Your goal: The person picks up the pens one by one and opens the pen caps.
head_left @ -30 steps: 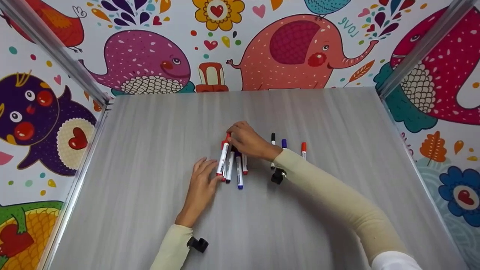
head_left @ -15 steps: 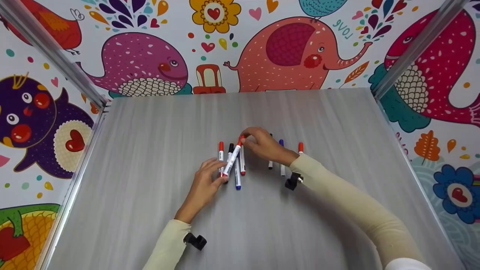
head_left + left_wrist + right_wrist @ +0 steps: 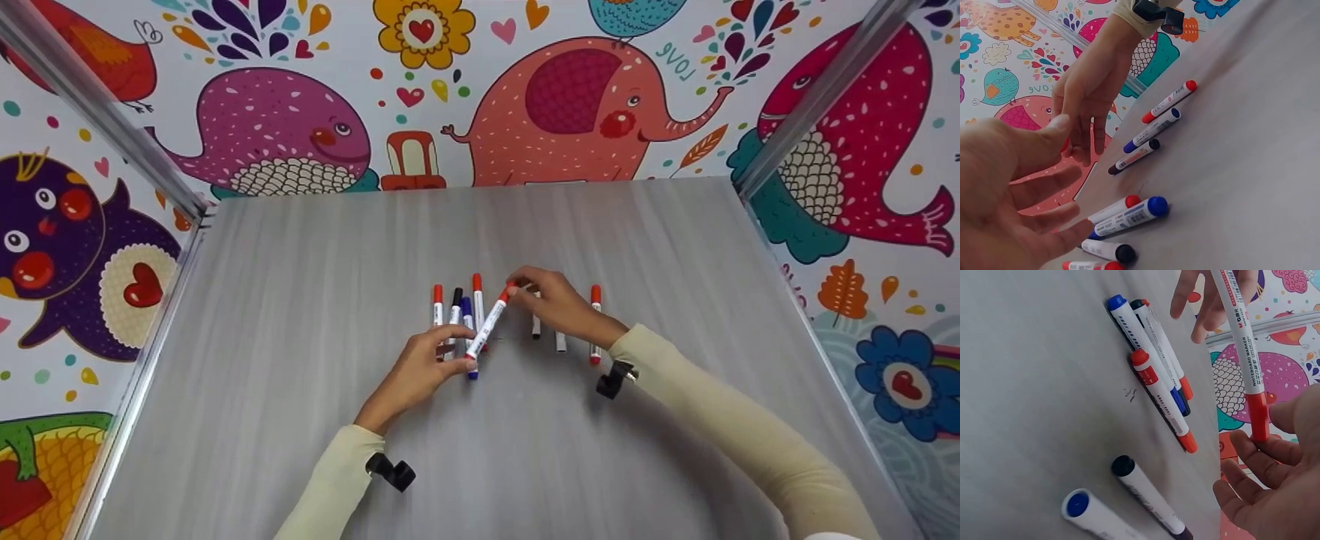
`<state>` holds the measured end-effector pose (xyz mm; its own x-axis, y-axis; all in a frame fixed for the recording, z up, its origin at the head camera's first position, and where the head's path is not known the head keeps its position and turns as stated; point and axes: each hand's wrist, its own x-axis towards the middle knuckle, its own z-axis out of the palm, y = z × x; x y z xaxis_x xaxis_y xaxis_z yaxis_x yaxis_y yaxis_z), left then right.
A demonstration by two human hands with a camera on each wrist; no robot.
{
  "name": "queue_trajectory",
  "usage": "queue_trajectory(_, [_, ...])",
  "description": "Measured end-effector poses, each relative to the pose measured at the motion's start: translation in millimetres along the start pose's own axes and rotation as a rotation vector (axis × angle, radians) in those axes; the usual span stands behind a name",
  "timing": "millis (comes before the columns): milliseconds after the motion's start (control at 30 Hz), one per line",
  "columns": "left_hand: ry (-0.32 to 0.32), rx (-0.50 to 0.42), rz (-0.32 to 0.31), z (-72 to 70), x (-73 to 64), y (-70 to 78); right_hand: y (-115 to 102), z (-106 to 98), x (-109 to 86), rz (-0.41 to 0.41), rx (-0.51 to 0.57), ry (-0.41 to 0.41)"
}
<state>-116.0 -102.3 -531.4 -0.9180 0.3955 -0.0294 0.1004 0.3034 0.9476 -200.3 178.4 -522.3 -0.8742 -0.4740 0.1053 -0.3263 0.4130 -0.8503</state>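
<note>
Both hands share one red-capped whiteboard marker (image 3: 487,330), slanted above the table. My right hand (image 3: 562,307) pinches its red cap between thumb and fingertips, plain in the right wrist view, where the marker (image 3: 1244,343) shows its printed label. My left hand (image 3: 420,371) has thumb and fingers at the lower end; in the left wrist view the thumb hides most of the marker. Beneath lies a left group: a red marker (image 3: 438,296), a black marker (image 3: 457,298), a blue marker (image 3: 1129,218) and another red marker (image 3: 478,289).
Farther right lie a black marker (image 3: 1134,156), a blue marker (image 3: 1152,130) and a red marker (image 3: 595,330), partly covered by the right hand in the head view. The grey table (image 3: 315,285) meets cartoon-printed walls (image 3: 420,90) with metal frame edges.
The held red marker has moved right, from above the left end of the left group to its right side. Both hands have shifted right with it, uncovering the markers below.
</note>
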Motion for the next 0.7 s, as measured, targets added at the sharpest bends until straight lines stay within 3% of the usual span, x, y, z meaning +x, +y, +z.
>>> queue_trajectory(167, [-0.097, -0.073, -0.025, 0.5, 4.1, 1.3, 2, -6, -13.0, 0.024, 0.016, 0.036])
queue_trajectory(267, [-0.140, -0.086, -0.006, 0.7, 7.1, 1.8, 1, -9, -20.8, 0.049, 0.024, 0.054])
queue_trajectory(467, [-0.261, -0.212, 0.007, 0.7, 17.4, 1.1, 0, -13, -35.0, 0.083, 0.043, 0.080])
queue_trajectory(700, [-0.376, -0.261, -0.013, -1.1, 23.6, -2.0, 0, -14, -49.7, 0.092, 0.075, 0.114])
